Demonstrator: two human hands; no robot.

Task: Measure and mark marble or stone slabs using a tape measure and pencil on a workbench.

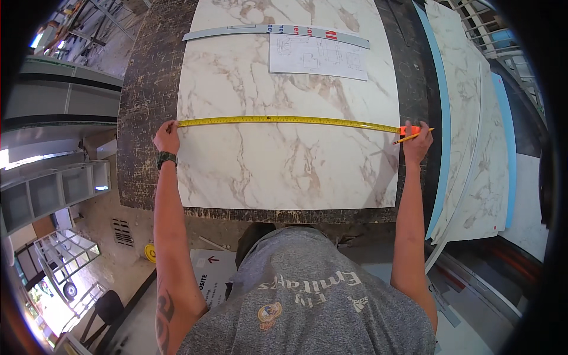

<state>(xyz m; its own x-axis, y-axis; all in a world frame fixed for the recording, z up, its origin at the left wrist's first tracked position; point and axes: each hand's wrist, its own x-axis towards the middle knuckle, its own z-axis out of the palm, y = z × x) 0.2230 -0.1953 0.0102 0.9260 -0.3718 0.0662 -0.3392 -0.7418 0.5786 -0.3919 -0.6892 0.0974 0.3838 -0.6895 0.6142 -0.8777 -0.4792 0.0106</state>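
A yellow tape measure blade [284, 119] stretches straight across a white marble-patterned panel [284, 171] from its left edge to its right. At the left edge, my left hand [167, 138] pinches the blade's end. My right hand [418, 145] grips the orange tape measure case [408, 130] just past the panel's right edge. A yellow pencil [413, 136] is also held in the fingers of that hand, its tip pointing left. Beyond the blade lie a sheet of paper with line drawings [319, 58] and a grey strip [236, 32] partly over it.
The panel rests on a dark, scuffed workbench [145, 112]. More marble-patterned panels [473, 130] with blue edges stand or lie at the right. Grey cabinet-like frames [53, 189] are on the left, and a floor grate [122, 232] lies beside the bench.
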